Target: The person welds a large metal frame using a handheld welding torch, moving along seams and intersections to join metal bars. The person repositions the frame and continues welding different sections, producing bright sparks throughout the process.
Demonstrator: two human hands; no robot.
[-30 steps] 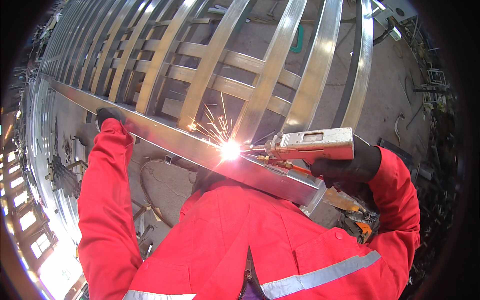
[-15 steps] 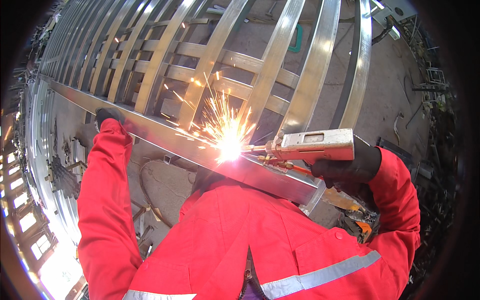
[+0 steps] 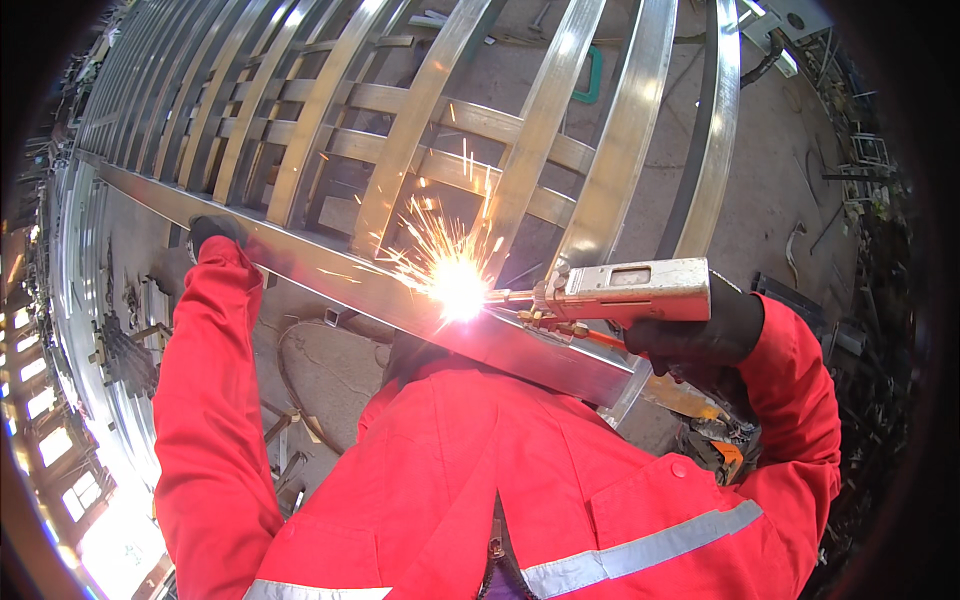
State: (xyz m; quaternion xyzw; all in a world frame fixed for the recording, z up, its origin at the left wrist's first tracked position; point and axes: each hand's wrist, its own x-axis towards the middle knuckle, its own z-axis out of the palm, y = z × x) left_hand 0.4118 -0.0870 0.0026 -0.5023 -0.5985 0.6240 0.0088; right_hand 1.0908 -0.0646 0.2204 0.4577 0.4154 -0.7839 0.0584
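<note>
Clock positions are taken from the bright glare (image 3: 460, 290), which sits on the metal rail (image 3: 330, 268) where an upright bar (image 3: 520, 185) comes down to it. The rail runs from 10 to 4 o'clock, close before the person's red jacket (image 3: 430, 460), apparently so that the joint lies within easy reach. The gloved right hand (image 3: 700, 335), at 3 o'clock, is wrapped around the rear of the boxy torch (image 3: 630, 288); its nozzle points toward 9 o'clock at the glare, a hold that presumably keeps the glove clear of the heat. Sparks (image 3: 430, 245) spray mainly toward 11 o'clock. The gloved left hand (image 3: 215, 232), between 9 and 10 o'clock, lies at the rail, probably to steady the person; whether its fingers grip cannot be told. Flat crossbars (image 3: 470, 172) pass behind the uprights toward 12 o'clock
</note>
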